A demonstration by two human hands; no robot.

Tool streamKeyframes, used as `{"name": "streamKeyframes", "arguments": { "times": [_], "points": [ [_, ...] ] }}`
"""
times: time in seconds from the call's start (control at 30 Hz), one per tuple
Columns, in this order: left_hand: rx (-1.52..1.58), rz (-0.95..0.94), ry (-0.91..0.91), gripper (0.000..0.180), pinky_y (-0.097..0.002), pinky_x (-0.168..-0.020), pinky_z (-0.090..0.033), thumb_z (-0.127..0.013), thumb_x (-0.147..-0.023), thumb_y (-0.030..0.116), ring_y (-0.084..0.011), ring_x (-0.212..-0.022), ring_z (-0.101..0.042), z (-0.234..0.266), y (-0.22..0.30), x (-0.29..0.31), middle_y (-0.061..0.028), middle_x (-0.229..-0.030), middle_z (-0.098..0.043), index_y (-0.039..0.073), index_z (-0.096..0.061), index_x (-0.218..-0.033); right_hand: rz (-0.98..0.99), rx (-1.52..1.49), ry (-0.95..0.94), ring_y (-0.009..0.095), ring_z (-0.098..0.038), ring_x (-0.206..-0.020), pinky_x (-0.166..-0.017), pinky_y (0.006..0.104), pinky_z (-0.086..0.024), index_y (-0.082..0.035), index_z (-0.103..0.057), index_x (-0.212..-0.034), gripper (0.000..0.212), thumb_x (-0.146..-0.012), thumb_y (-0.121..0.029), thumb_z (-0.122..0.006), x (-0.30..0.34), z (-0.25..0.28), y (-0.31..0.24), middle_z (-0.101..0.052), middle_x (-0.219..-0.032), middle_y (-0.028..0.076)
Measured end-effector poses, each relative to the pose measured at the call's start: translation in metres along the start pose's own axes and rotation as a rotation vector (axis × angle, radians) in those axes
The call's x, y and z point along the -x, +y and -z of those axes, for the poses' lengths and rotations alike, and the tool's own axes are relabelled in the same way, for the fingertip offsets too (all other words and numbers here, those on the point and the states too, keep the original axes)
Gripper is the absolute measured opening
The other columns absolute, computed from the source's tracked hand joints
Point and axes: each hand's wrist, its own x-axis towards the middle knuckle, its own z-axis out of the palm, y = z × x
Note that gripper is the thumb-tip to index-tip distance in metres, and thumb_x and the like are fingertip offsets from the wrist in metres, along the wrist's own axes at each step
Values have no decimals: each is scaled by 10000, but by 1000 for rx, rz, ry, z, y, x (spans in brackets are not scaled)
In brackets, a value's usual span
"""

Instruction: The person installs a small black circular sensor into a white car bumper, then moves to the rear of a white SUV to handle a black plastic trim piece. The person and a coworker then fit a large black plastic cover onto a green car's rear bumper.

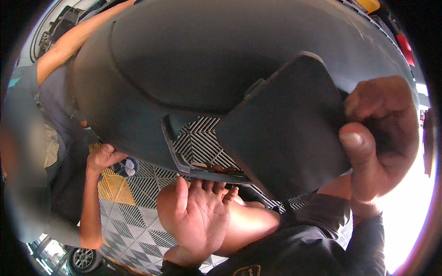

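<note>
A large dark grey, curved panel that looks like a car bumper cover (184,55) spans most of the view. Near its lower edge is an opening with a dark rim (171,142), through which the floor shows. My right hand (384,133) pinches the right edge of a flat black plastic cover (285,129) between thumb and fingers. The cover is tilted in front of the bumper and hides part of the opening. Palm up, my left hand (202,221) lies below the bumper's lower edge, fingers outstretched and their tips at that edge, holding nothing.
At the left a co-worker in a dark top (62,152) has one hand (105,157) at the bumper's lower left edge and an arm (78,39) along its far side. Below are grey and yellow floor tiles (117,216) and a wheel (84,258).
</note>
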Motion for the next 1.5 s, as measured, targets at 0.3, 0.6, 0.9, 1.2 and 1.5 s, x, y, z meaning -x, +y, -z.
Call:
{"name": "streamKeyframes", "arguments": {
  "times": [0.3, 0.6, 0.9, 1.2, 1.5],
  "points": [
    [-140, -73, 101, 390, -453, -1049, -350, -500, -1037, 463, -212, -1183, -508, -21, -5, 2, -34, -1228, -570, 122, -558, -1220, -183, -96, -37, 73, -568, -740, -682, 194, -411, -3, -588, -979, 226, -813, -6, -741, -21, -11, -26, -614, -820, 18],
    [-354, -106, 233, 300, -343, -810, -375, -706, -942, 341, -178, -914, -474, -34, -12, -15, -17, -995, -592, 98, -621, -1096, -141, -161, -204, 32, -560, -687, -621, 187, -420, -24, -609, -915, 164, -840, -19, -755, -23, -1, -16, -621, -765, -10],
    [-498, -130, 195, 325, -307, -762, -375, -766, -887, 347, -148, -909, -498, -38, -15, -23, 20, -1010, -613, 141, -633, -1101, -58, -189, -220, 104, -667, -750, -620, 236, -534, -6, -644, -1020, 171, -878, -81, -701, -1, 100, 8, -682, -832, 76],
    [-559, -372, 344, 344, -297, -676, -370, -743, -890, 423, -127, -754, -431, -37, -31, -25, 25, -820, -512, 120, -588, -941, -967, -567, -516, 221, -694, -642, -542, 314, -583, 39, -640, -987, 323, -1005, -280, -598, 174, 229, 116, -692, -836, 173],
    [-617, -389, 254, 309, -312, -681, -392, -760, -889, 389, -133, -794, -520, -17, -12, -34, 6, -868, -638, 122, -618, -955, -969, -1239, 354, 404, -699, -975, -808, 444, -598, -27, -589, -1017, 294, -1001, -300, -479, 216, 269, 184, -678, -1012, 289]
  ]
}}
